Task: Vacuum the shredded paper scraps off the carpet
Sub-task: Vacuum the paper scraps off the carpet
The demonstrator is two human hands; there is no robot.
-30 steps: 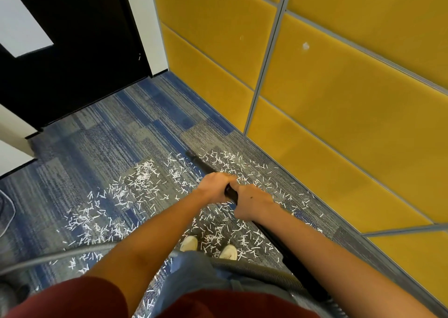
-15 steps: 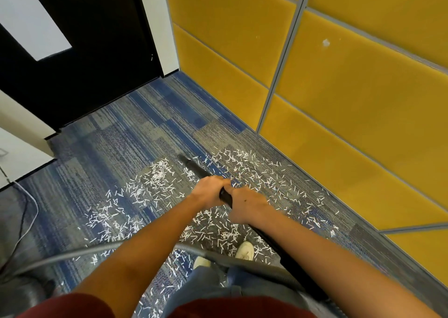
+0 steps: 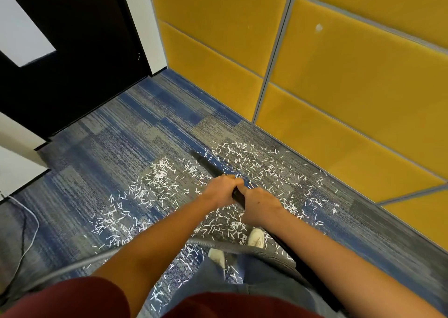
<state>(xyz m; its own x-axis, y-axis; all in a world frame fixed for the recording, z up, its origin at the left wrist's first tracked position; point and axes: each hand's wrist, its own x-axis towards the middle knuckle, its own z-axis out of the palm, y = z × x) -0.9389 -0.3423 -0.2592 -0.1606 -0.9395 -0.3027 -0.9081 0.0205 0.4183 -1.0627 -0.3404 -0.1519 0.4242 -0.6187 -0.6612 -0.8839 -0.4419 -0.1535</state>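
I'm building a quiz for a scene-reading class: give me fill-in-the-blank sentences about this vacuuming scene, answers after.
The paper scraps on the carpet are ____ in colour.
The padded wall panels are ____.
Of the left hand and right hand, the ____ one grips the vacuum wand nearer its nozzle.
Missing words: white; yellow; left.

Location type: office or similar commercial interior. Indicators: the carpet (image 3: pixel 116 148) is laid in tiles of striped blue and grey. The wall panels (image 3: pixel 358 104) are padded yellow fabric, separated by grey metal strips (image 3: pixel 278 51). A dark door (image 3: pixel 84 58) with 1 glazed pane (image 3: pixel 21 29) sits in a white frame (image 3: pixel 143 27).
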